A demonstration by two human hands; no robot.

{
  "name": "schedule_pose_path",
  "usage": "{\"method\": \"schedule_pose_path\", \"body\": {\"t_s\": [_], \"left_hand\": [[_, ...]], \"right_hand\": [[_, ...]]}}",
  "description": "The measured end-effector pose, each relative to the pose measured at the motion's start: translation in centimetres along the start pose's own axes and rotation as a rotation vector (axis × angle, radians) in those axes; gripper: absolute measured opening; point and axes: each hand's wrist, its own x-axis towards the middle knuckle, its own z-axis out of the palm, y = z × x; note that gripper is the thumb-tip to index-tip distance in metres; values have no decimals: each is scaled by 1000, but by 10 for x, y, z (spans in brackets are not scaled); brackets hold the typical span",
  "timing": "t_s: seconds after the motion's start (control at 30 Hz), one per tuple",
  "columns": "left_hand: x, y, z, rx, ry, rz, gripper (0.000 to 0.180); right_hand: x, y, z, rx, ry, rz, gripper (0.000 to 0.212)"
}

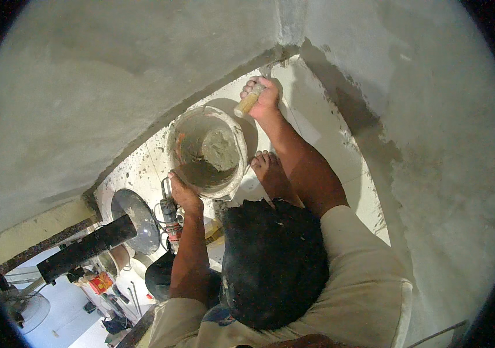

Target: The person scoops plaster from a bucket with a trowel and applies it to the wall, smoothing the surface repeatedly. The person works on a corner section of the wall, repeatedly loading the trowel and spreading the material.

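My right hand (265,95) is closed around the wooden handle (247,106) of a trowel. Its blade points toward the corner where the two walls meet and is mostly hidden behind my fingers. Left of that hand stands a pale, mortar-smeared bucket (240,152), with a lump of wet grey mortar (219,149) inside. My left hand (186,196) grips the bucket's near left rim, thumb over the edge. My bare foot (269,172) is on the floor just right of the bucket.
Grey plastered walls (114,75) rise left and right (450,174), with a darker damp band along their base. Mortar spatters the pale tiled floor (317,133). At lower left are a red-and-black power tool (172,225), a round-based black post (88,248), scattered tools and a fan (30,310).
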Motion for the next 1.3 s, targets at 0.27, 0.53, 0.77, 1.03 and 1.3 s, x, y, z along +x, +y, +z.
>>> {"method": "schedule_pose_path", "body": {"t_s": [0.27,0.53,0.77,1.03,1.3], "left_hand": [[-4,4,-1,-86,-48,2,76],[-4,6,6,-93,-87,44,75],[16,-27,-20,-11,-84,61,68],[5,-10,-6,502,27,511,58],[-7,33,21,117,-93,289,50]], "right_hand": [[-36,27,77,-38,-18,-72,20],[-27,18,73,-82,131,-104,21],[-74,25,111,-315,-5,-126,20],[-193,-27,81,-1843,-412,-202,33],[-200,-13,114,-2863,-533,-325,27]]}}
